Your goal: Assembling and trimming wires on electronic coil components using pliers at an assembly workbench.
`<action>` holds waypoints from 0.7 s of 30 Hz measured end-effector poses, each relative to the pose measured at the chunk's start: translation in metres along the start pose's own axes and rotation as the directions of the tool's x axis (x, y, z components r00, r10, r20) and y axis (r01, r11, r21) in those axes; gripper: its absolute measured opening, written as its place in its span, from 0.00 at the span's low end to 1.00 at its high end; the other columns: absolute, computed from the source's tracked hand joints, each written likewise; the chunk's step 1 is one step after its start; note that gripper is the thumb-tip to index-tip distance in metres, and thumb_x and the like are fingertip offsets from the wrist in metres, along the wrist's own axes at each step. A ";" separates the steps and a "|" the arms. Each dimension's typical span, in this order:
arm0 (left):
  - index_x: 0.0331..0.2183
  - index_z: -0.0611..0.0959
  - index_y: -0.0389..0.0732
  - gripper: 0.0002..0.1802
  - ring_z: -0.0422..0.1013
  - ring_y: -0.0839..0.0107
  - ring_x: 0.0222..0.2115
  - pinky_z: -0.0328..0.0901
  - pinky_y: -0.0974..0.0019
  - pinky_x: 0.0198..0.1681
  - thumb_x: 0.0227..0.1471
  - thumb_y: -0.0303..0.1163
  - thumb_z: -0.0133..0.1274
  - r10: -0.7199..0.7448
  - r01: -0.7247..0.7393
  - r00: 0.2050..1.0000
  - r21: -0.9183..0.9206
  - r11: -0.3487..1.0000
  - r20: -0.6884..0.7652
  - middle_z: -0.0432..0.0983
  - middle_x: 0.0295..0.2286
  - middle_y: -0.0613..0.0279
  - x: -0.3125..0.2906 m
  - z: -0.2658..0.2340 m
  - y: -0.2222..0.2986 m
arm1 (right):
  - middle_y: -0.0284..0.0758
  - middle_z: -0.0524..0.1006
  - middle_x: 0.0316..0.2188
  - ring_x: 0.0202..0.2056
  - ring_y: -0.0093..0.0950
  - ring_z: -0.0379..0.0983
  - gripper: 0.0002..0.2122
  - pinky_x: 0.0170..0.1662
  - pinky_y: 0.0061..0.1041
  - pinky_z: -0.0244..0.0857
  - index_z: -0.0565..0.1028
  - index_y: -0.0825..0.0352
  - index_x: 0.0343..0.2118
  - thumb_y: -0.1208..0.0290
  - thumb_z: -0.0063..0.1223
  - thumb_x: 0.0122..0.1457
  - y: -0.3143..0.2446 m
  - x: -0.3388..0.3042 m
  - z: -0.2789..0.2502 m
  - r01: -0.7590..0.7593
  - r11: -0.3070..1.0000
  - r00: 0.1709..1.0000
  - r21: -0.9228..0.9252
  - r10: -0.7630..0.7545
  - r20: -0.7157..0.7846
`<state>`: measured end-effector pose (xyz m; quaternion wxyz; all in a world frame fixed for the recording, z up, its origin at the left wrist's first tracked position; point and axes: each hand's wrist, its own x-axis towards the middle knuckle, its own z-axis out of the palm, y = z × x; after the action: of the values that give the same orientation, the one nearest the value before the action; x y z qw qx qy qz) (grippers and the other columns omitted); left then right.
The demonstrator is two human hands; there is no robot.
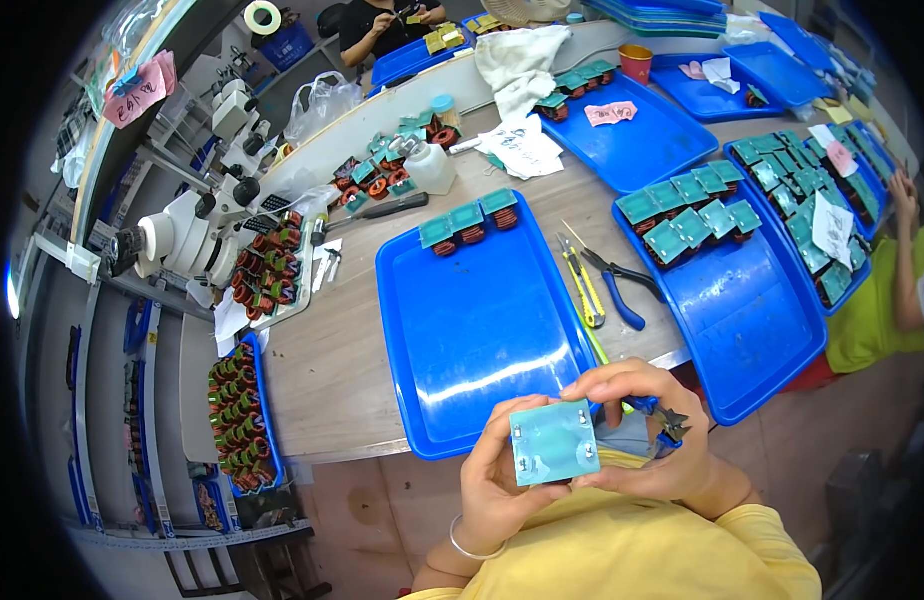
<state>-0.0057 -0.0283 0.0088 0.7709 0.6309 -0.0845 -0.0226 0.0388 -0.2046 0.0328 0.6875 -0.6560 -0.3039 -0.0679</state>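
Note:
A square green circuit board (554, 443) is held up in front of my yellow shirt, its flat face toward me, with shiny solder points near its corners. My left hand (490, 480) grips it along the left and lower edges; a pale bangle circles that wrist. On the other side, my right hand (677, 475) pinches the board's right and top edges. A pair of blue-handled side cutters (670, 422) is tucked in the same right hand, jaws pointing away from the board. What lies behind the board is hidden.
Just beyond my hands lies a blue tray (472, 330) with three board-topped coils (465, 218) at its far edge. Right of it are blue pliers (618, 290) and a yellow cutter knife (588, 295). More loaded trays (747, 330) stand right; a microscope (172, 235) stands left. Other people sit nearby.

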 end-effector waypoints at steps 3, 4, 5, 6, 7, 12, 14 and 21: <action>0.47 0.66 0.29 0.39 0.64 0.66 0.44 0.66 0.65 0.44 0.33 0.31 0.66 0.005 -0.003 1.000 -0.189 0.982 0.013 0.62 0.43 0.56 0.002 0.001 0.004 | 0.41 0.72 0.37 0.31 0.21 0.67 0.20 0.30 0.16 0.60 0.71 0.69 0.38 0.76 0.63 0.40 -0.006 0.004 -0.004 -0.124 0.983 0.992 0.132 0.123 0.015; 0.47 0.66 0.29 0.39 0.64 0.66 0.44 0.66 0.65 0.44 0.33 0.31 0.66 -0.002 0.004 1.000 -0.193 0.981 0.013 0.62 0.43 0.56 0.002 0.005 0.007 | 0.41 0.72 0.37 0.31 0.21 0.67 0.20 0.30 0.16 0.60 0.71 0.69 0.38 0.76 0.63 0.40 -0.007 0.005 -0.005 -0.131 0.983 0.991 0.132 0.130 0.013; 0.44 0.67 0.27 0.43 0.68 0.66 0.35 0.68 0.66 0.33 0.28 0.41 0.67 -0.091 0.069 0.992 -0.221 0.973 -0.092 0.66 0.38 0.56 0.003 0.010 0.010 | 0.40 0.72 0.34 0.29 0.21 0.67 0.15 0.29 0.16 0.59 0.73 0.70 0.34 0.78 0.61 0.40 -0.008 0.006 -0.006 -0.174 0.982 0.984 0.075 0.175 -0.015; 0.40 0.69 0.25 0.48 0.72 0.66 0.26 0.70 0.68 0.22 0.22 0.52 0.68 -0.183 0.131 0.964 -0.256 0.958 -0.192 0.71 0.33 0.57 0.004 0.014 0.012 | 0.38 0.73 0.30 0.26 0.20 0.67 0.11 0.28 0.16 0.59 0.75 0.71 0.30 0.80 0.58 0.40 -0.010 0.008 -0.007 -0.219 0.976 0.974 0.020 0.220 -0.047; 0.40 0.69 0.25 0.48 0.72 0.66 0.26 0.70 0.68 0.22 0.22 0.52 0.68 -0.193 0.141 0.963 -0.259 0.955 -0.190 0.71 0.33 0.57 0.004 0.015 0.013 | 0.38 0.73 0.30 0.26 0.20 0.67 0.11 0.28 0.16 0.59 0.75 0.71 0.30 0.80 0.58 0.40 -0.011 0.009 -0.007 -0.229 0.973 0.972 0.021 0.230 -0.050; 0.39 0.69 0.25 0.50 0.71 0.67 0.18 0.68 0.71 0.17 0.21 0.56 0.66 -0.243 0.198 0.955 -0.246 0.949 -0.168 0.72 0.27 0.57 0.003 0.012 0.015 | 0.34 0.72 0.20 0.20 0.19 0.66 0.06 0.23 0.15 0.57 0.76 0.71 0.24 0.84 0.56 0.39 -0.011 0.013 -0.006 -0.218 0.975 0.976 -0.049 0.217 -0.025; 0.38 0.70 0.25 0.50 0.71 0.68 0.19 0.68 0.71 0.17 0.22 0.58 0.65 -0.173 0.153 0.970 -0.124 0.980 -0.170 0.71 0.26 0.58 0.001 0.004 0.006 | 0.34 0.72 0.19 0.20 0.19 0.66 0.06 0.23 0.15 0.58 0.76 0.71 0.23 0.84 0.56 0.39 -0.011 0.013 -0.006 -0.203 0.977 0.979 -0.058 0.203 -0.015; 0.43 0.71 0.26 0.45 0.65 0.72 0.36 0.63 0.72 0.39 0.24 0.45 0.68 0.084 -0.085 0.996 0.180 0.980 0.015 0.63 0.36 0.60 -0.002 -0.008 0.012 | 0.35 0.73 0.18 0.19 0.20 0.67 0.04 0.23 0.16 0.59 0.76 0.71 0.22 0.83 0.58 0.40 -0.010 0.012 -0.004 -0.203 0.973 0.979 -0.106 0.203 -0.013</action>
<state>-0.0073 -0.0175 0.0185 0.7105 0.6940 -0.1155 0.0158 0.0446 -0.2064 0.0481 0.6553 -0.7192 -0.2306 -0.0140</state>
